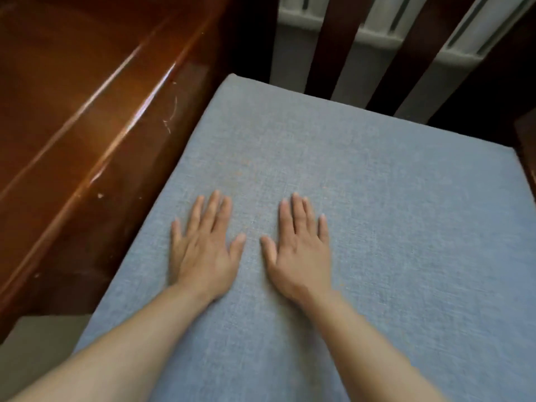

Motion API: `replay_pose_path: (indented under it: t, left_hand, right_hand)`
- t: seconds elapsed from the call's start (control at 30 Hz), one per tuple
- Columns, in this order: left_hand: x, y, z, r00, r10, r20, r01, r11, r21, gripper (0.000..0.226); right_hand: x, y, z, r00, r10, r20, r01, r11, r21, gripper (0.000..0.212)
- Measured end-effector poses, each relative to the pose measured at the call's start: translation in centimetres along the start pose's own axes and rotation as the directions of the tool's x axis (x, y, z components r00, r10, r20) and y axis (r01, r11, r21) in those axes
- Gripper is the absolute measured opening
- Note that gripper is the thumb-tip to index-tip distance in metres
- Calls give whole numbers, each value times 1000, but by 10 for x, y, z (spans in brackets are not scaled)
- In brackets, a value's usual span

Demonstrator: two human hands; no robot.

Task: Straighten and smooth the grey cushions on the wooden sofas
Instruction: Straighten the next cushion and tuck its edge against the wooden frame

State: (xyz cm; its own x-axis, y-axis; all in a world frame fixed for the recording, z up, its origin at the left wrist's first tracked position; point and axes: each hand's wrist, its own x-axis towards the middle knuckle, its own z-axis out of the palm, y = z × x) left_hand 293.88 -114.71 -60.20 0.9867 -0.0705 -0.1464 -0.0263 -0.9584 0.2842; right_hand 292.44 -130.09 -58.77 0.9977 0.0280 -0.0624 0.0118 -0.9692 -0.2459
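A grey-blue woven seat cushion (377, 213) fills the middle and right of the head view, lying flat in a dark wooden sofa frame. My left hand (206, 250) rests palm down on the cushion with fingers straight and spread. My right hand (298, 250) lies flat beside it in the same way, a short gap between the two thumbs. Both forearms reach in from the bottom edge. The fabric under and around the hands looks flat, without visible folds.
A glossy brown wooden armrest (87, 126) runs along the cushion's left side. Dark vertical back slats (336, 44) stand behind the cushion, with a white radiator (377, 27) showing between them. A strip of pale floor (37, 352) shows at the lower left.
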Motion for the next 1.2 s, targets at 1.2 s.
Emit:
replay_pose_path:
  t: [1.2]
  left_hand:
    - [-247,1,-37,940,-332,82,337,939,-62,64]
  right_hand:
    - [-201,-60,-52,925,-284,252,256,957,140,59]
